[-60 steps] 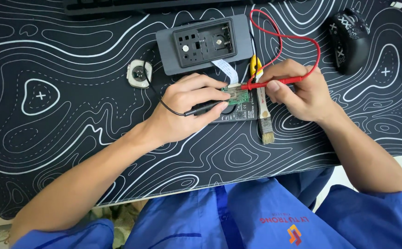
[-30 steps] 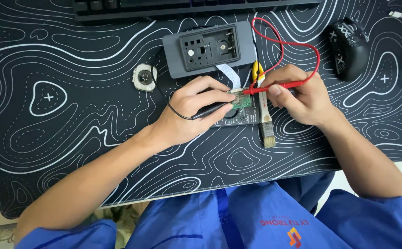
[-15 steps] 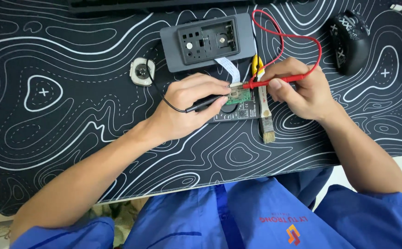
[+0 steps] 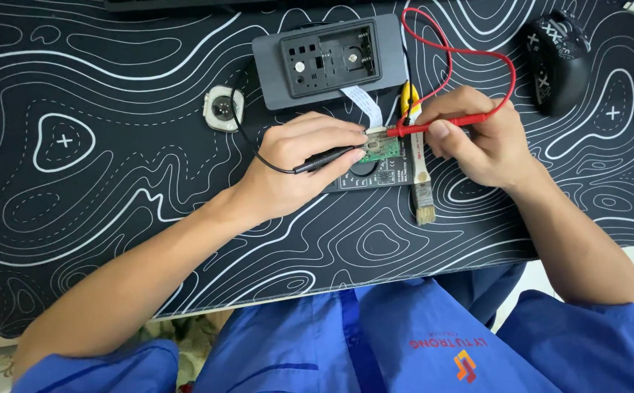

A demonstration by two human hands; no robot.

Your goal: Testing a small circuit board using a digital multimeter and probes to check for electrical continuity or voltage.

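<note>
1. The left hand (image 4: 299,164) is pinching a black probe (image 4: 324,159), its tip resting on the green circuit board (image 4: 379,145) at frame centre.
2. The right hand (image 4: 477,142) is pinching a red probe (image 4: 433,124), its tip meeting the same board.
3. The board is lying on a dark meter (image 4: 375,173); a small brush (image 4: 420,182) is lying just beside it.
4. A grey open casing (image 4: 266,62) is sitting above, and a black mouse (image 4: 557,62) is lying at upper right on the patterned mat (image 4: 98,145).
</note>
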